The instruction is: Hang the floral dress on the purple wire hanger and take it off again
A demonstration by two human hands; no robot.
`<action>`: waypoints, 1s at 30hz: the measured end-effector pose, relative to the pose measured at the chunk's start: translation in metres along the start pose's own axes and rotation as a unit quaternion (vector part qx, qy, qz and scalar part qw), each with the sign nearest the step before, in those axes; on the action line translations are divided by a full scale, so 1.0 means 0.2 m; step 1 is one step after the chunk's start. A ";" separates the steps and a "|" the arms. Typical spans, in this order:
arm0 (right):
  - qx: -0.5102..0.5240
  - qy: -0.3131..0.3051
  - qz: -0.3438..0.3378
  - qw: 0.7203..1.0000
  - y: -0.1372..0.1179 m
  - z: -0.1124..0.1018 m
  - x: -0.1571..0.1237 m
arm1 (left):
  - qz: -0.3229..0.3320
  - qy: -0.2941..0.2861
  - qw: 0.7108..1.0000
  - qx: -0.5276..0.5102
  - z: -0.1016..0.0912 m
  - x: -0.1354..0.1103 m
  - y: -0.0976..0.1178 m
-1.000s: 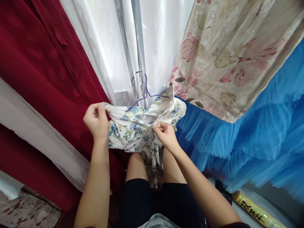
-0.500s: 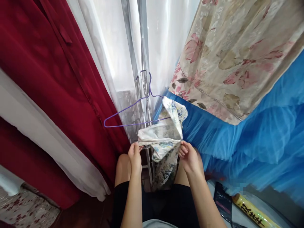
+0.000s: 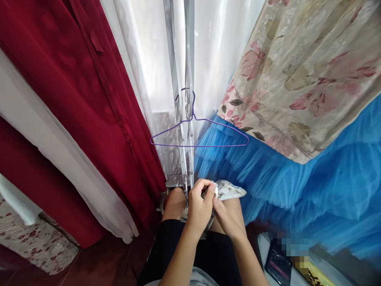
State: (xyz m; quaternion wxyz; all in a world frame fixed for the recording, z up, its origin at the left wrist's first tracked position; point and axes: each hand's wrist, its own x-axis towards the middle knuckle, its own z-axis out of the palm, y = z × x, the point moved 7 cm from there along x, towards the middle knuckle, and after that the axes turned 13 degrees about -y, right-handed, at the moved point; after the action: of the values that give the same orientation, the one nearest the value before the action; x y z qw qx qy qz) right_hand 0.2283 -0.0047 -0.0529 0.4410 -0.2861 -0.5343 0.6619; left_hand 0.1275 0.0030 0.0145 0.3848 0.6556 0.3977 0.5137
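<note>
A white floral garment (image 3: 229,190) is bunched over my lap, its loose part hanging out past my fingers onto my right knee. My left hand (image 3: 200,203) pinches its edge between thumb and forefinger. Close against it, my right hand (image 3: 225,217) grips the same cloth from below, and much of the cloth between them is hidden by the hands. Beyond them a bare purple wire hanger (image 3: 202,145) hangs by its hook from a grey metal stand (image 3: 189,59), with nothing on it.
Red drapes (image 3: 119,131) with white fabric (image 3: 74,155) hang at left. On the right are blue tulle (image 3: 276,190) and a beige flowered cloth (image 3: 285,87). A dark phone (image 3: 278,262) and a yellow packet (image 3: 320,276) lie on a light surface at lower right.
The garment has come off the hanger and down to my lap. My hands, apart before with the cloth stretched between them, have come together. The hanger now hangs level.
</note>
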 end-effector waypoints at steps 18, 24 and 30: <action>-0.332 -0.139 0.025 0.933 -0.75 -0.19 0.15 | -0.124 -0.265 0.950 0.106 -0.65 -0.19 -0.40; -0.504 -0.015 -0.085 0.859 -0.74 -0.29 0.54 | -0.075 -0.147 0.971 0.174 -1.11 0.23 -0.12; -0.560 0.012 -0.134 0.818 -0.64 -0.19 0.71 | 0.063 -0.150 0.907 0.389 -1.25 0.43 0.17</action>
State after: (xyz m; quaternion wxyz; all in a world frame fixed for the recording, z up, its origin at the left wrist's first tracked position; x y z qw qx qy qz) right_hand 0.2333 0.1445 0.0722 0.2958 -0.4174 -0.8402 0.1799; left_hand -0.1005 0.0939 0.1207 0.1208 0.8461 0.4618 0.2372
